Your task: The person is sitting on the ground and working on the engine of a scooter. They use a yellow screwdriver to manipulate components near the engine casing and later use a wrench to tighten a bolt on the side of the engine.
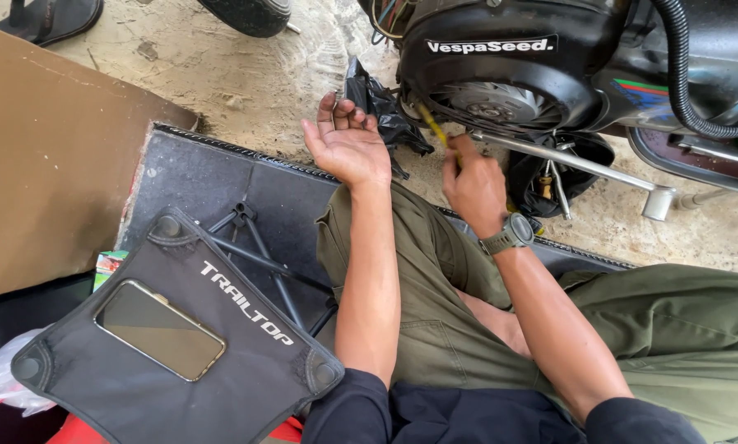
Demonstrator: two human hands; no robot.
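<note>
Yellow is nearly all we can make out of the slim tool (431,125): only a short length of its shaft shows, slanting up from our right hand (473,187) toward the finned metal fan (494,103) inside the scooter's glossy black engine cover (501,57). Our right fingers are curled tight around the tool's lower end, which the fist hides completely, and its tip is lost in shadow at the cover's edge. A thick grey wristwatch (509,234) sits on that wrist. Our left hand (346,144) is held palm-up with the fingers loosely curled; it grips nothing, and crumpled black plastic (381,111) lies just behind it. Olive cloth trousers (435,329) cover our bent knees. We sit on a dark ribbed rubber mat (213,177) over sandy concrete. At lower left a black fabric stool seat (246,362) carries a phone (159,329) lying flat, its screen dark. A bare steel kick lever (583,164) runs rightward, while the scooter's body is cut off by the top edge.
</note>
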